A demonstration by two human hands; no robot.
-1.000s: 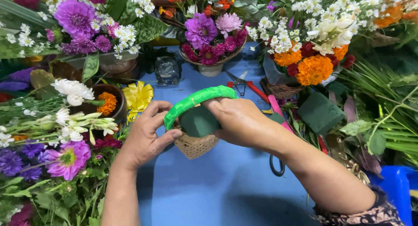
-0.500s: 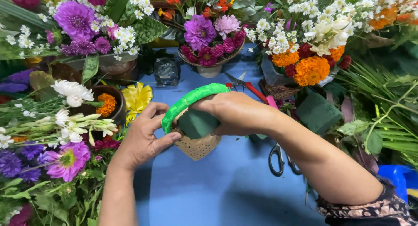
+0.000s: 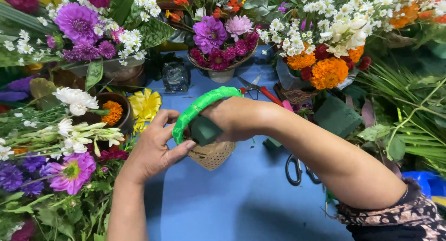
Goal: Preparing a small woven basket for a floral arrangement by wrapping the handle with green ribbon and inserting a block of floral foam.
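A small woven basket [image 3: 210,153] sits on the blue table [image 3: 241,199] between both hands. The left hand [image 3: 153,145] cups its near-left side, fingers spread apart, thumb pressed against the weave and fingertips touching the green-wrapped handle [image 3: 200,106] that arches over it. The right hand [image 3: 237,118] reaches under that handle from the right, fingers curled down onto the dark green foam block [image 3: 204,129] seated in the basket; they are mostly hidden behind the knuckles, so I cannot tell whether they grip the block or merely press it.

Just beyond the left fingertips lies a yellow ribbon bow [image 3: 145,105]. Beyond the right knuckles rest red-handled scissors [image 3: 260,88]; under the right forearm, black-handled scissors [image 3: 297,169]. A second foam block [image 3: 337,116] lies right of the forearm, beside an orange marigold arrangement [image 3: 320,69].
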